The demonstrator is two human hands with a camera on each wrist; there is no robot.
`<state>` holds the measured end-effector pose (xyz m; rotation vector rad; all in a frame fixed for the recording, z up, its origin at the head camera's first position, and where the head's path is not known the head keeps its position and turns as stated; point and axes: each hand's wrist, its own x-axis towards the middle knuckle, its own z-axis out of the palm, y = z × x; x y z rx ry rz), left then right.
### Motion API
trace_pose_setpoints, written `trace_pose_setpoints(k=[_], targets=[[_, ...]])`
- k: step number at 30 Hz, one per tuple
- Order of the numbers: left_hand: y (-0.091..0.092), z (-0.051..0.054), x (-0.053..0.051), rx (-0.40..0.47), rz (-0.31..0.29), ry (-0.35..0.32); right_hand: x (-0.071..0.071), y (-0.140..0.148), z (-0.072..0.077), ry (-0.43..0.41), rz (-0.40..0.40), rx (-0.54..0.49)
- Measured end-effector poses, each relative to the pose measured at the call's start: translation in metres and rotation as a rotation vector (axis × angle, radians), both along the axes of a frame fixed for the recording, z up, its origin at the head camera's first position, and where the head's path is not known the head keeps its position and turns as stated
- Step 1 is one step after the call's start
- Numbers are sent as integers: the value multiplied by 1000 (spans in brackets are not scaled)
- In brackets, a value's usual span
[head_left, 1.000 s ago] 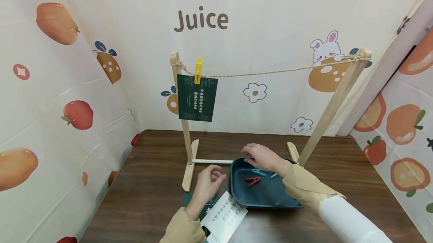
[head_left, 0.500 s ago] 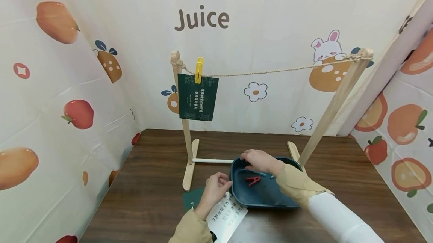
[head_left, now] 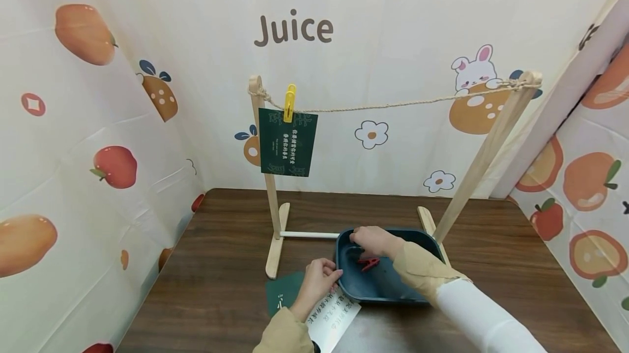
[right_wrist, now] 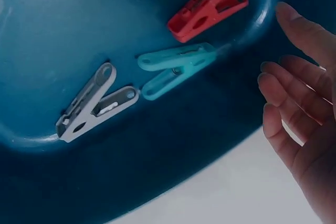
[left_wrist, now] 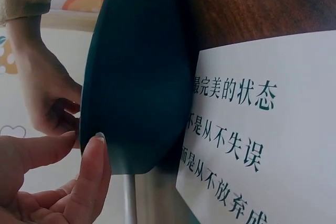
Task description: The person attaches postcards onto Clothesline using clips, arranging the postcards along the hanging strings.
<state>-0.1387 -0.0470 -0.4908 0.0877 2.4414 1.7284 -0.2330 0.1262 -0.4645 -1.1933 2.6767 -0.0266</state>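
My left hand (head_left: 316, 283) is at the near left corner of a dark blue plastic basin (head_left: 388, 286). In the left wrist view its thumb and finger pinch the basin's rim. My right hand (head_left: 375, 241) reaches down inside the basin, fingers loosely bent and apart, holding nothing. Beside it in the right wrist view lie a red clothespin (right_wrist: 207, 11), a teal clothespin (right_wrist: 176, 69) and a grey clothespin (right_wrist: 94, 103). In the head view the right hand hides the teal and grey ones.
Behind the basin stands a wooden frame (head_left: 479, 159) with a string (head_left: 383, 107). A yellow clothespin (head_left: 289, 103) holds a green card (head_left: 288, 148) on it. A white card (head_left: 336, 317) and another green card (head_left: 282, 290) lie on the brown table (head_left: 196, 282).
My left hand has moved right and come to the basin's rim. The right hand has gone lower into the basin, covering the blue-toned clothespin in the head view.
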Motion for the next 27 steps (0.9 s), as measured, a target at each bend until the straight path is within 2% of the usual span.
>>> trace_pose_setpoints(k=[9,17,27], targets=[[2,-3,0,9,8,-4,6,-3,-10,32,27,88],[2,-2,1,7,17,-15,9,-5,-20,1,-27,115],[2,-4,0,10,23,-27,8,-5,-24,-64,-89,119]])
